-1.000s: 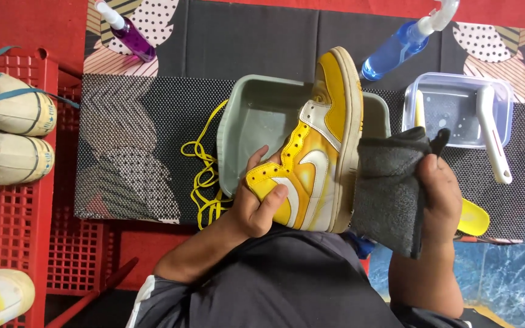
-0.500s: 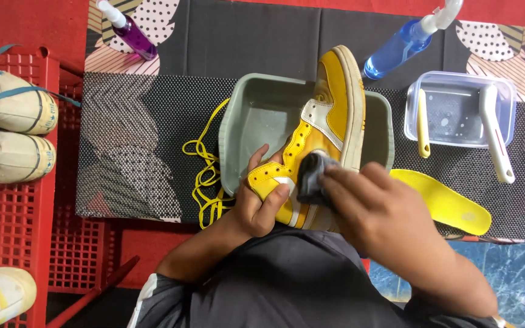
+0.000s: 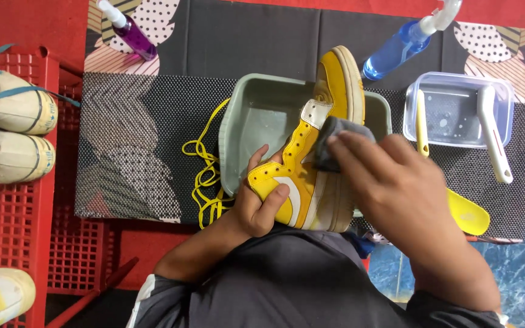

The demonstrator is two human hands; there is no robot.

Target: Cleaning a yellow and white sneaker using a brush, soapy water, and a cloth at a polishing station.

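A yellow and white high-top sneaker (image 3: pixel 326 103) is held on its side over a grey-green plastic basin (image 3: pixel 256 121). My left hand (image 3: pixel 262 197) grips the sneaker's toe end from the left. My right hand (image 3: pixel 396 188) presses a dark grey cloth (image 3: pixel 335 136) against the side of the sneaker near its ankle part. Yellow laces (image 3: pixel 205 176) lie loose on the dotted black mat left of the basin.
A blue spray bottle (image 3: pixel 399 48) and a purple spray bottle (image 3: pixel 130 33) lie at the back. A clear tub (image 3: pixel 457 91) at right holds two brushes. A yellow insole (image 3: pixel 469 212) lies beside it. Red crates (image 3: pixel 13 200) at left carry white sneakers (image 3: pixel 10 133).
My right hand went from holding the cloth spread out at the right to bunching it and pressing it on the sneaker, then slid it up toward the ankle part.
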